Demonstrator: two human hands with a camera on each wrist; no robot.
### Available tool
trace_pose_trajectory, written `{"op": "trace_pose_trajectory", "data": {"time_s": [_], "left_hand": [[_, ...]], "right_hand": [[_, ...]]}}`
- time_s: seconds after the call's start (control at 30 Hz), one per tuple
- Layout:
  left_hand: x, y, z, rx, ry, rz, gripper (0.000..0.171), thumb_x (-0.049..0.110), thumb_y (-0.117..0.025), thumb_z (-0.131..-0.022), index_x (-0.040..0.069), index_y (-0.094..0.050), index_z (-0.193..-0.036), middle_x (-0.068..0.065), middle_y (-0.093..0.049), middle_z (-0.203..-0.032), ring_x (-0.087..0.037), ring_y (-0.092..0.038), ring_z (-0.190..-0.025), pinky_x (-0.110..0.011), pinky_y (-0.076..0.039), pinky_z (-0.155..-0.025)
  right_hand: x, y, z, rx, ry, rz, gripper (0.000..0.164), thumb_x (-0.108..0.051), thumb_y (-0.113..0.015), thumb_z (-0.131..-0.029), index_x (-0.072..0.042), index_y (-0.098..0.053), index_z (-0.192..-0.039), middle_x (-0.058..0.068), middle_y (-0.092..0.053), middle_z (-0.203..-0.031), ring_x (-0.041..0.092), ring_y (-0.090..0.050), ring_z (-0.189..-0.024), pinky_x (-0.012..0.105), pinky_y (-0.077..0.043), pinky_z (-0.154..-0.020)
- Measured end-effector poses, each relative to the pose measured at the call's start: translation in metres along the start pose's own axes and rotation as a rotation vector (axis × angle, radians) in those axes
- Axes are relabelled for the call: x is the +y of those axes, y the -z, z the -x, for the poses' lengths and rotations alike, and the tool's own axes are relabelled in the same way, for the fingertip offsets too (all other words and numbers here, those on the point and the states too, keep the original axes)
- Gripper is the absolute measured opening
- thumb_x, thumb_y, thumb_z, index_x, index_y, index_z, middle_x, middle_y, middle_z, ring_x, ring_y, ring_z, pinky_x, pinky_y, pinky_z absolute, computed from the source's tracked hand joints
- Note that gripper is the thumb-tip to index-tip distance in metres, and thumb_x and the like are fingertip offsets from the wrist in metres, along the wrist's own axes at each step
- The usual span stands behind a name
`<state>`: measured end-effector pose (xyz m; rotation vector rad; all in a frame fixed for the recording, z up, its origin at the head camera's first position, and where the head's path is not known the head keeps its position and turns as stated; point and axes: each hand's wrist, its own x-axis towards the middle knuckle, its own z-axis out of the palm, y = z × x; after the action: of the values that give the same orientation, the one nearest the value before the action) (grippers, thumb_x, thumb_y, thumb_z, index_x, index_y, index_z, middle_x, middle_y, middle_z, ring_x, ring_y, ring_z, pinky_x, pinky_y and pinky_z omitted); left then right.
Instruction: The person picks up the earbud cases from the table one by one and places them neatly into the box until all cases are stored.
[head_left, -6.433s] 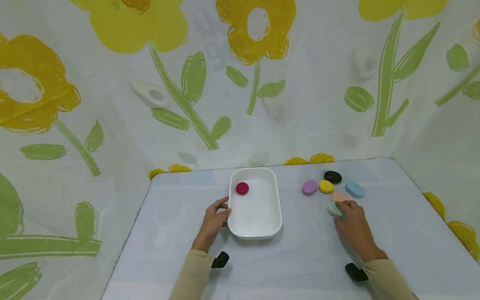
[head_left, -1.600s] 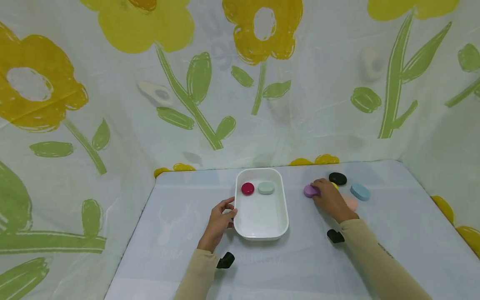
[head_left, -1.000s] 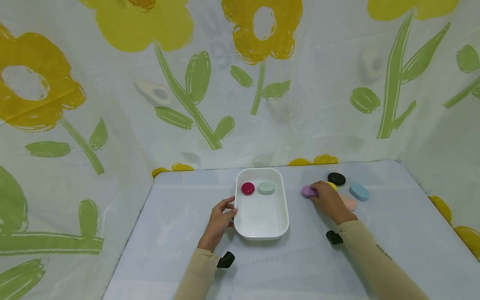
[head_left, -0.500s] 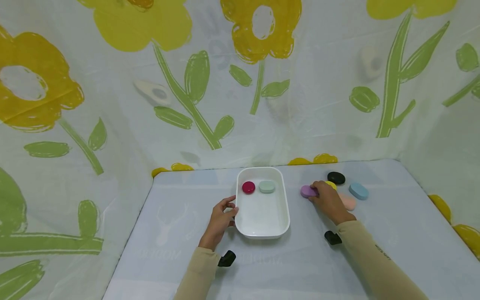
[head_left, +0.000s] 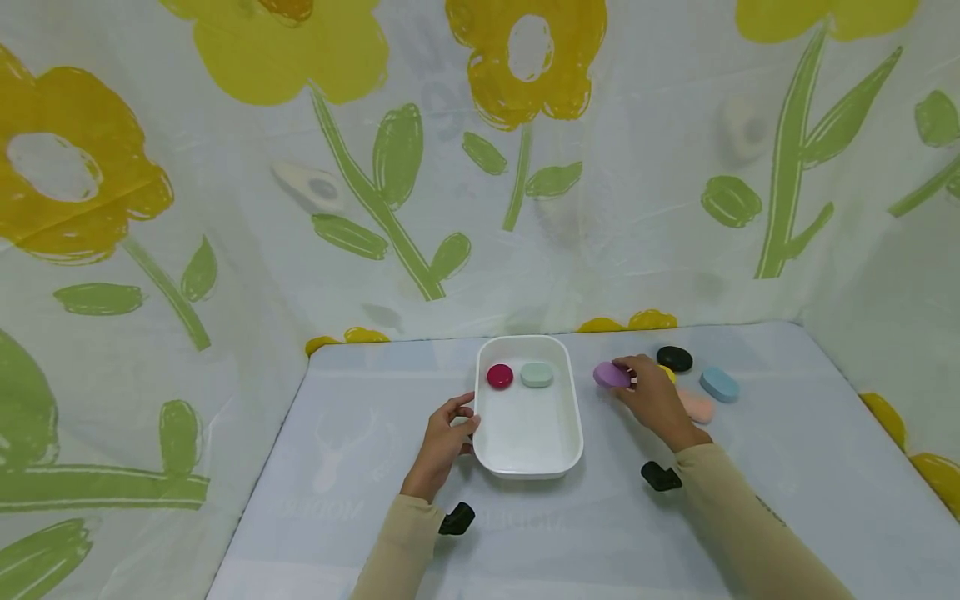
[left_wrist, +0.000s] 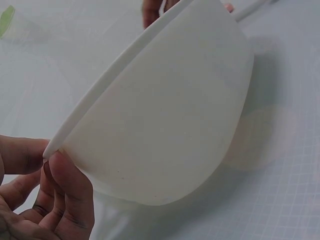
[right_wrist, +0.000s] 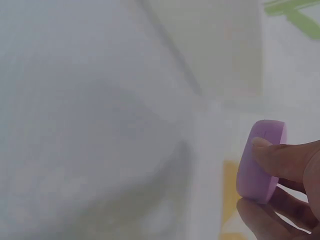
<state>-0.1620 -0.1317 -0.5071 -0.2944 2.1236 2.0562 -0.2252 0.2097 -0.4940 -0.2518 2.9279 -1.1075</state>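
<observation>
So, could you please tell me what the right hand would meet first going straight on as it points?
Probably the white tray, around its far right corner: the right hand, holding the purple disc, points roughly that way. Height is unclear; it might pass over or beyond.

Enclosed tbl [head_left: 547, 533] space, flwr-print sheeting [head_left: 637, 217]

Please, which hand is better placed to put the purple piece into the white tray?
Probably the right hand: it pinches the purple piece beside the white tray, while the left hand grips the tray.
</observation>
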Motion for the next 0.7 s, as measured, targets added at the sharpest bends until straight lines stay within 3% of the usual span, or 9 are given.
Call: {"op": "trace_pose_trajectory", "data": {"time_s": [0.2, 0.4, 0.7], "left_hand": [[-0.001, -0.001, -0.001, -0.003, -0.006, -0.004, 0.048, 0.002, -0.062, -0.104, 0.000, -0.054, -0.151, -0.012, -0.055, -0.114, -0.023, -0.061, -0.083, -0.028, -0.055, -0.060], [-0.003, -0.001, -0.002, -0.003, -0.007, -0.001, 0.048, 0.002, -0.062, -0.104, 0.000, -0.054, -0.151, -0.013, -0.055, -0.114, -0.022, -0.061, -0.082, -0.027, -0.056, -0.060], [-0.002, -0.003, -0.002, 0.001, 0.003, -0.003, 0.049, 0.003, -0.062, -0.104, 0.001, -0.054, -0.152, -0.012, -0.056, -0.115, -0.022, -0.062, -0.083, -0.027, -0.056, -0.059]], "right_hand": [[-0.040, 0.006, 0.000, 0.012, 0.039, -0.067, 0.053, 0.001, -0.077, -0.095, 0.008, -0.056, -0.142, 0.027, -0.059, -0.134, 0.042, -0.060, -0.122, 0.055, -0.055, -0.103], [-0.076, -0.001, -0.001, -0.009, 0.139, -0.112, 0.050, 0.004, -0.080, -0.091, 0.007, -0.061, -0.137, 0.024, -0.062, -0.131, 0.039, -0.064, -0.118, 0.052, -0.057, -0.100], [-0.106, -0.020, -0.010, -0.113, 0.195, -0.125, 0.047, 0.004, -0.081, -0.089, 0.007, -0.063, -0.133, 0.021, -0.065, -0.125, 0.034, -0.064, -0.110, 0.048, -0.059, -0.098]]}}
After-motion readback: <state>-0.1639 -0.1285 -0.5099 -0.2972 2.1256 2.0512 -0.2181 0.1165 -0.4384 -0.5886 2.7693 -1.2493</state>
